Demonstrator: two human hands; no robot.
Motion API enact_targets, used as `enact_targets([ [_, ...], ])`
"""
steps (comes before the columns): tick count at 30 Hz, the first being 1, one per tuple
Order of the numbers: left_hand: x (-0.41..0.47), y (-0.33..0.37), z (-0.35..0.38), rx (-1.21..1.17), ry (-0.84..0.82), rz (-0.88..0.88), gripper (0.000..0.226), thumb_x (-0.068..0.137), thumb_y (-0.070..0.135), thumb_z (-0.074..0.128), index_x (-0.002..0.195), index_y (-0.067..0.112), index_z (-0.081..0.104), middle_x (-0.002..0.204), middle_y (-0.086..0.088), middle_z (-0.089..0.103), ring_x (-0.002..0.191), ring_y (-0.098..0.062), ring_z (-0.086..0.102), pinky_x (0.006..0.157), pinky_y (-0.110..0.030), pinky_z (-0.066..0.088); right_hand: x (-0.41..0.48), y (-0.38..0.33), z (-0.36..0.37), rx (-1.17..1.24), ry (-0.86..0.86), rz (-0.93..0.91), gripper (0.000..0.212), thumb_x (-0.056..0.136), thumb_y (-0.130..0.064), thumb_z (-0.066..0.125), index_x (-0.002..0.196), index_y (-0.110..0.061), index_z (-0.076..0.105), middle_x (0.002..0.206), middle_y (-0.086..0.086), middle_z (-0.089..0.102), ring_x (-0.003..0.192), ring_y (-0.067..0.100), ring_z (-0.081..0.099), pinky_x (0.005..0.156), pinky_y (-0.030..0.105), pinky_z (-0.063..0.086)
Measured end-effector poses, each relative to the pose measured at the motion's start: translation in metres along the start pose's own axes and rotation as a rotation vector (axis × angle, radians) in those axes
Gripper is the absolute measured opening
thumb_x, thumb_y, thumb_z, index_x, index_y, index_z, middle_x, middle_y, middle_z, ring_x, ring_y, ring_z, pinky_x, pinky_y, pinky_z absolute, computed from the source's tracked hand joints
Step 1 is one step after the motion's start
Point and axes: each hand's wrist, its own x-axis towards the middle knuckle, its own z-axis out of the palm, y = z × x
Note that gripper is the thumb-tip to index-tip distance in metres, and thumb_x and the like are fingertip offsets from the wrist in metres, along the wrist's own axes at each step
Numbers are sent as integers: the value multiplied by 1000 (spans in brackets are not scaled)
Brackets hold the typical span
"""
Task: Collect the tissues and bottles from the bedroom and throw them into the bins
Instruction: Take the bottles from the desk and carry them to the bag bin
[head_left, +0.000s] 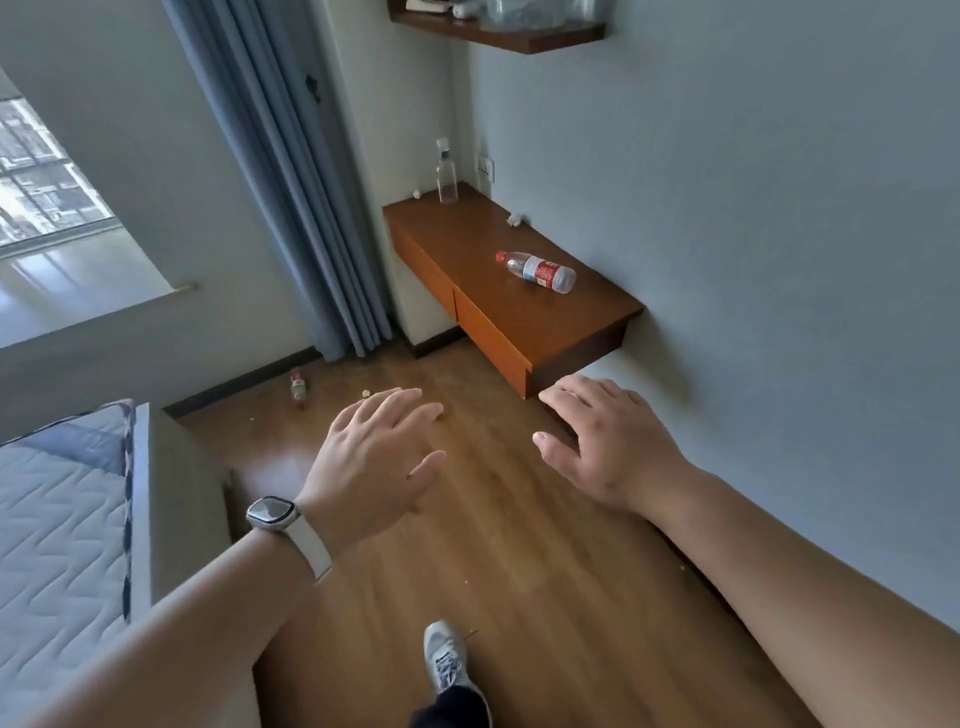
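A plastic bottle with a red label (537, 271) lies on its side on the wall-mounted wooden desk (576, 332). A clear empty bottle (445, 176) stands upright at the desk's far end. A crumpled tissue (515, 220) lies by the wall on the desk, and another small tissue (416, 195) sits at the far corner. On the floor near the curtain lies a small bottle (298, 387) and a tissue scrap (366, 394). My left hand (371, 460) and my right hand (597, 441) are stretched forward, fingers spread, holding nothing, short of the desk's near end.
A bed with a quilted mattress (57, 519) stands at the left. Blue-grey curtains (291, 182) hang beside a window (41, 176). A wooden shelf (498, 28) with items hangs high on the wall. My shoe (444, 657) steps on the wood floor.
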Motion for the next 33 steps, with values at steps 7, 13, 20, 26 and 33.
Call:
enact_targets([
  [7, 77, -56, 26, -53, 11, 5, 52, 88, 53, 52, 133, 28, 53, 140, 4, 51, 135, -20, 41, 110, -40, 30, 85, 8, 13, -17, 1, 58, 61, 90, -57, 32, 129, -17, 56, 130, -1, 53, 120, 21, 49, 96, 42, 44],
  [13, 141, -122, 35, -70, 33, -11, 53, 88, 55, 43, 131, 28, 55, 138, 4, 53, 133, -21, 44, 108, -45, 35, 185, 8, 21, -63, -23, 57, 63, 91, -60, 25, 136, -22, 48, 138, -5, 47, 127, 16, 42, 102, 41, 41],
  [20, 208, -161, 47, -121, 6, -32, 56, 90, 58, 39, 136, 30, 51, 144, 6, 47, 137, -19, 37, 112, -41, 27, 247, 22, 50, -37, -88, 115, 62, 92, -62, 24, 138, -26, 42, 142, -9, 41, 130, 13, 38, 104, 38, 40],
  [26, 280, -176, 76, -129, -45, -15, 50, 93, 53, 46, 138, 31, 48, 147, 5, 45, 139, -19, 33, 114, -42, 24, 313, 58, 70, -70, -128, 133, 58, 94, -61, 28, 140, -28, 40, 145, -8, 39, 133, 14, 37, 105, 39, 38],
  [33, 374, -188, 124, -119, -110, -18, 55, 91, 58, 33, 137, 32, 49, 146, 8, 46, 139, -17, 34, 114, -41, 24, 394, 140, 114, -18, -171, 231, 56, 93, -59, 36, 138, -26, 42, 141, -6, 43, 128, 15, 41, 101, 40, 41],
])
